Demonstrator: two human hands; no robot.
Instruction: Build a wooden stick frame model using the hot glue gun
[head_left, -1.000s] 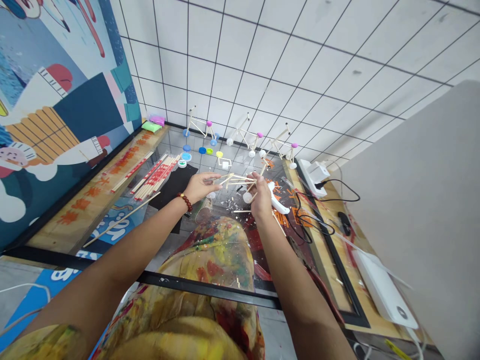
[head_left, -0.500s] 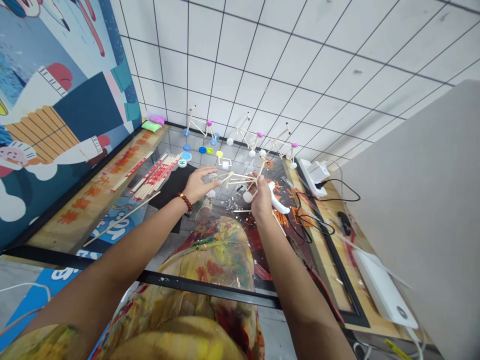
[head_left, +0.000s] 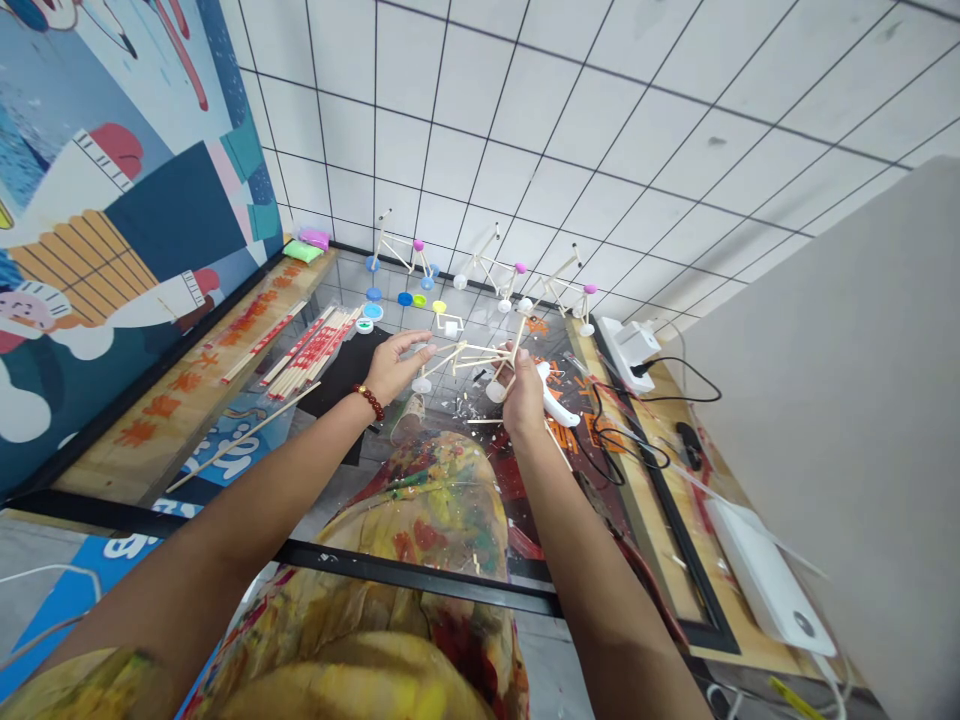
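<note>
A small bicycle-shaped frame of wooden sticks (head_left: 480,357) is held above the glass tabletop. My right hand (head_left: 523,398) grips its right end, with fingers closed round the sticks and a white round cap (head_left: 495,391) beside them. At the frame's left end is another white cap (head_left: 422,384). My left hand (head_left: 396,368) is next to that end, fingers stretched out and thumb apart. Whether its fingertips touch the frame is hard to see. A white glue gun (head_left: 556,398) lies just right of my right hand.
Similar stick models (head_left: 487,262) with coloured caps stand along the tiled wall. Red-and-white packets of chopsticks (head_left: 315,352) and a loose stick (head_left: 244,438) lie left. Black cables (head_left: 660,398) and a white power strip (head_left: 622,350) are right. Scraps litter the glass tabletop (head_left: 442,415).
My left hand has drawn back slightly from the frame, showing more of the left cap. The frame has tilted a little in my right hand, which keeps its hold.
</note>
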